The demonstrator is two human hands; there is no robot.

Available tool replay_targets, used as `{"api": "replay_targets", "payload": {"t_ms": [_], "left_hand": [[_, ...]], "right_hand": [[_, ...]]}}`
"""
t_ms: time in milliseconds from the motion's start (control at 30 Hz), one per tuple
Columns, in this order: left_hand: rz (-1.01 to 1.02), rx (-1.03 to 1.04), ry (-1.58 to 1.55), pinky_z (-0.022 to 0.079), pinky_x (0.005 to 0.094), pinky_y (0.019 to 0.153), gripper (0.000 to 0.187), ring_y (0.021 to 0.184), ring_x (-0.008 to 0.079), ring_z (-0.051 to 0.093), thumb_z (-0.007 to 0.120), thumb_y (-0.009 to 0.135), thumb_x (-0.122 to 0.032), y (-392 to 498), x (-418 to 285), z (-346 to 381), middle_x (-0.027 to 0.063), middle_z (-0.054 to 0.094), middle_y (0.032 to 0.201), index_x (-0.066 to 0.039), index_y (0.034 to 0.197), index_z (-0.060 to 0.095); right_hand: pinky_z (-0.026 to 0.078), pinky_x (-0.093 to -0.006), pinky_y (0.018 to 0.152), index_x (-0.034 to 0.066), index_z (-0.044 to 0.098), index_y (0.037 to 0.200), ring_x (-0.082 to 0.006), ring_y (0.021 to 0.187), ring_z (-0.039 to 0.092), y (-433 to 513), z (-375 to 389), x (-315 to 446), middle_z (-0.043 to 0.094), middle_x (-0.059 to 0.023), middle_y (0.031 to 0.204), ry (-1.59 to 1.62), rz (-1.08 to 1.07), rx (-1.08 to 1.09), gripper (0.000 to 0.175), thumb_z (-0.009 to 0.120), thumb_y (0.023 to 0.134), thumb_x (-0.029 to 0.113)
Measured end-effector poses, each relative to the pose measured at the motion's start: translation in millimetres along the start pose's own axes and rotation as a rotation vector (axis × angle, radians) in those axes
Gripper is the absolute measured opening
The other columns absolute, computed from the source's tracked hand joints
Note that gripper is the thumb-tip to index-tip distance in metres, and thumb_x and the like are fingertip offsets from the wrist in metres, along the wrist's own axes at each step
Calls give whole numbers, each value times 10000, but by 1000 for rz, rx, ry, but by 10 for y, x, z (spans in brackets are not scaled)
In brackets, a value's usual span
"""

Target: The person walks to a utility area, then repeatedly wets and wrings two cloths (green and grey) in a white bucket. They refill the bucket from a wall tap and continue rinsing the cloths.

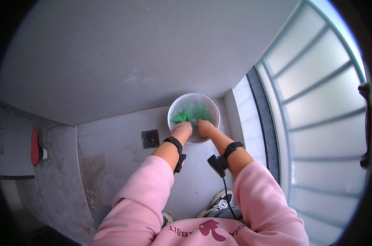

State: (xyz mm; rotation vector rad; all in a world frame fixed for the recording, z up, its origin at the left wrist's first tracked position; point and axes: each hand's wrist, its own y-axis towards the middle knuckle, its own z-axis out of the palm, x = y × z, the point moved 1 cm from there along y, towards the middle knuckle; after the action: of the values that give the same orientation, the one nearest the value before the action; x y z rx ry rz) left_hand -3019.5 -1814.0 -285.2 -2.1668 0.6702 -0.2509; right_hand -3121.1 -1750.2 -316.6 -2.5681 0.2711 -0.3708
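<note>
A round white bucket (pixel 218 120) stands on the tiled floor against the wall, with cloudy water in it. Both of my hands reach into it. My left hand (pixel 183 126), with a bracelet at the wrist, is closed on a bunched green cloth (pixel 181 116) at the bucket's left side. More green shows blurred under the water to the right, in front of my right hand (pixel 204 127). The fingers of my right hand are hidden by the hand itself and the water, so whether they grip the cloth cannot be told.
A square floor drain (pixel 150 139) lies left of the bucket. Behind stands a grey wall (pixel 136 61); a low ledge (pixel 235 113) and a frosted window with bars (pixel 321 104) are at the right. A red object (pixel 34 147) is at the far left. A cable hangs from my right forearm.
</note>
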Motion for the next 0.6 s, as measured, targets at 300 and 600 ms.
{"api": "replay_targets", "payload": {"t_ms": [300, 600], "left_hand": [[881, -892, -875, 426, 355, 925, 387, 1085, 254, 534, 713, 810, -325, -1019, 208, -1361, 119, 582, 1087, -47, 1063, 621], [837, -796, -929, 358, 376, 1028, 1047, 1246, 351, 440, 841, 606, -388, -832, -85, -635, 192, 470, 1320, -58, 1415, 263]], "right_hand": [[525, -325, 750, -45, 561, 1101, -211, 855, 650, -1090, -1846, 248, 657, -152, 940, 1091, -160, -490, 452, 682, 833, 298], [546, -308, 620, -24, 527, 1128, -184, 715, 623, -2073, -3230, 812, 616, -100, 884, 1647, -621, -566, 376, 592, 912, 277]]}}
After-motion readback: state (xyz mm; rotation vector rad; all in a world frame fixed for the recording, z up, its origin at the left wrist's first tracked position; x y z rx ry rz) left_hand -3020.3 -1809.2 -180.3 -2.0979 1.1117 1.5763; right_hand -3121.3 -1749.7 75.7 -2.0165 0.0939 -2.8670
